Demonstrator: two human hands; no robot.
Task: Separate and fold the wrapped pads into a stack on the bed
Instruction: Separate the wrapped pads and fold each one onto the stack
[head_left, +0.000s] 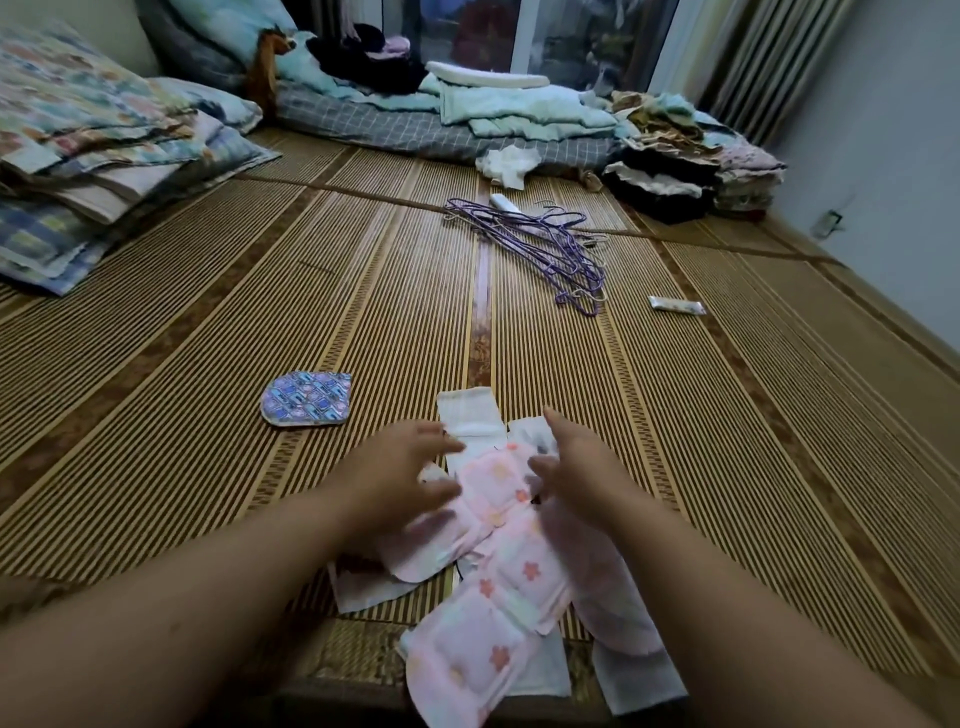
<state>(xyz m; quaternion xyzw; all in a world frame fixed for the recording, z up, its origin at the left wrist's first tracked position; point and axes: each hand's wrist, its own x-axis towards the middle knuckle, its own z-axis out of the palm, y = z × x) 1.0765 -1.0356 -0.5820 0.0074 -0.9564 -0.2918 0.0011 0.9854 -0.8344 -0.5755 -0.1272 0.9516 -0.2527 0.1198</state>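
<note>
You are at a bed covered by a striped bamboo mat (208, 322). The pads (511, 566), pink with small flowers, lie in a loose overlapping heap on the mat's near edge, between your forearms. Your left hand (400, 478) rests on the heap's left side, its grip wide with fingers spread and blurred. Your right hand (576, 467) is over the heap's right side, grip also wide, fingers straight and holding nothing. A folded blue pad (306, 399) sits alone on the mat to the left. Farther out lie purple hangers (550, 244) and a small white packet (678, 306). Pillows (104, 156) are stacked at the far left, a checked quilt (395, 130) runs along the window (519, 31), and folded clothes (701, 166) sit by the curtain (769, 62)
</note>
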